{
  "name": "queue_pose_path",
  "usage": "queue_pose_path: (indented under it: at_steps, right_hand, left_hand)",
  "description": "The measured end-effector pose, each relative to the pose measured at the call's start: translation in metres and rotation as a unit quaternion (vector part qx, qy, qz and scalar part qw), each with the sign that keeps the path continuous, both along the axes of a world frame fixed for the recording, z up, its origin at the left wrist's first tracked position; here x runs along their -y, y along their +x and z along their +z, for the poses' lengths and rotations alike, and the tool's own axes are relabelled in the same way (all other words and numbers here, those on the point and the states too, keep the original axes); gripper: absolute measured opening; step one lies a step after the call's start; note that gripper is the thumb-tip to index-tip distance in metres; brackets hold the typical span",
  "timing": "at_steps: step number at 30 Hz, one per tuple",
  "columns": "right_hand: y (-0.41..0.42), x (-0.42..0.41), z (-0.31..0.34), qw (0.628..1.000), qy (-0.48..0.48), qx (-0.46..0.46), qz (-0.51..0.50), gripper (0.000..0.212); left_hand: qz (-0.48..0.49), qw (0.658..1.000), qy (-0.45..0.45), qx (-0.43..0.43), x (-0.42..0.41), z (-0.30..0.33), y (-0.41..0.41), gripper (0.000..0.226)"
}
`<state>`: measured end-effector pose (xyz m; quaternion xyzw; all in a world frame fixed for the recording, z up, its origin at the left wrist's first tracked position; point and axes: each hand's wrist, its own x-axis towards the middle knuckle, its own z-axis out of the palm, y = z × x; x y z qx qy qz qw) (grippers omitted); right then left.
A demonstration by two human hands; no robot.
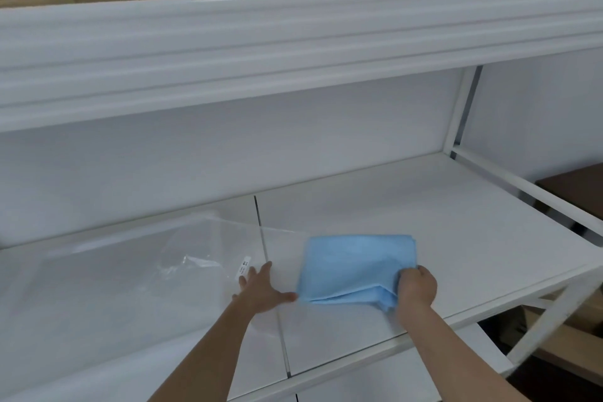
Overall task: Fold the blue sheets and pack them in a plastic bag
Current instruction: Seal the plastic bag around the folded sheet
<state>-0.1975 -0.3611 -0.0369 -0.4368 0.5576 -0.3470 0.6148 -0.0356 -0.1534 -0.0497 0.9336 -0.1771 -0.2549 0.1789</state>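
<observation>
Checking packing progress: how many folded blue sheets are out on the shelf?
1. The folded blue sheet lies on the white shelf, its corner gripped by the right hand; further sheets aren't visible.

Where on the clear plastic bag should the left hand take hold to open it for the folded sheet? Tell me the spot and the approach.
Pinch the plastic bag at its right-hand edge, just beyond the left hand, coming from above. That edge lies flat on the white shelf facing the folded blue sheet, which the right hand grips, though whether it is the mouth is unclear.
</observation>
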Motion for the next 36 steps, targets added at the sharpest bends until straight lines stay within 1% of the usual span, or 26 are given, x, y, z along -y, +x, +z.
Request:
queue_pose_path:
  at_steps: [2,7,9,10,11,13,14,16,17,19,22,23,24,26,27,28,30,32,34,36]
  right_hand:
    - [0.002,0.001,0.005,0.999,0.007,0.017,-0.048,0.02]
    - [0.009,0.005,0.018,0.982,0.028,0.082,-0.167,0.031]
    - [0.01,0.011,0.023,0.976,0.025,0.102,-0.193,0.032]
    - [0.011,0.015,0.023,0.974,0.024,0.119,-0.19,0.031]
    - [0.011,0.017,0.022,0.975,0.031,0.147,-0.164,0.029]
    - [0.014,0.015,0.02,0.975,0.081,0.204,-0.044,0.026]
    - [0.014,0.011,0.018,0.973,0.114,0.2,0.025,0.02]
    - [0.015,-0.001,0.01,0.968,0.162,0.139,0.13,0.008]
    - [0.014,-0.008,0.003,0.964,0.175,0.116,0.16,0.009]
    - [0.014,-0.02,-0.004,0.958,0.184,0.104,0.192,0.012]
    - [0.016,-0.031,-0.005,0.951,0.161,0.081,0.25,0.012]
    - [0.016,-0.033,-0.005,0.949,0.156,0.071,0.266,0.011]
    - [0.017,-0.036,-0.004,0.947,0.149,0.059,0.279,0.011]
    - [0.019,-0.039,-0.003,0.948,0.12,0.035,0.293,0.011]
    - [0.019,-0.041,-0.003,0.95,0.1,0.02,0.295,0.011]
    - [0.019,-0.043,-0.004,0.952,0.081,0.008,0.296,0.012]
    - [0.02,-0.046,-0.007,0.951,0.043,-0.02,0.304,0.019]
    - [0.021,-0.047,-0.01,0.946,-0.006,-0.066,0.319,0.026]
    - [0.021,-0.049,-0.012,0.929,-0.069,-0.125,0.34,0.028]
    - [0.02,-0.052,-0.013,0.913,-0.114,-0.159,0.358,0.024]
  left_hand:
    - [-0.01,1.0,0.014,0.001,0.002,-0.001,-0.002,0.11]
    - [-0.018,1.0,0.026,-0.005,0.0,-0.002,0.0,0.108]
    - [-0.015,1.0,0.024,-0.006,0.0,-0.003,0.0,0.108]
    - [-0.012,1.0,0.022,-0.005,0.001,-0.003,0.0,0.107]
    - [-0.007,1.0,0.022,-0.004,0.002,-0.003,0.0,0.107]
    - [0.004,1.0,0.019,0.0,0.003,-0.003,-0.001,0.105]
    - [0.007,1.0,0.016,0.001,0.004,-0.002,-0.001,0.104]
    - [0.008,1.0,0.01,-0.003,0.004,0.0,-0.002,0.102]
    - [0.01,1.0,0.005,-0.01,0.004,0.0,-0.002,0.101]
    - [0.008,1.0,0.002,-0.026,0.006,0.001,-0.002,0.097]
    - [0.01,0.999,0.003,-0.031,0.012,0.008,-0.004,0.087]
    - [0.002,1.0,0.002,-0.019,0.016,0.012,-0.005,0.079]
    - [-0.003,1.0,-0.011,-0.007,0.021,0.019,-0.006,0.065]
    - [0.031,0.997,-0.077,-0.003,0.028,0.03,-0.005,0.027]
    - [0.057,0.993,-0.1,-0.002,0.028,0.034,-0.002,0.022]
    - [0.08,0.991,-0.109,0.008,0.026,0.035,0.0,0.025]
    - [0.083,0.993,-0.074,0.032,0.019,0.036,0.003,0.026]
    - [0.047,0.997,-0.035,0.048,0.012,0.031,0.002,0.026]
    - [0.0,0.998,-0.002,0.068,0.008,0.03,-0.003,0.021]
    - [-0.021,0.998,-0.023,0.051,0.008,0.033,-0.004,0.017]
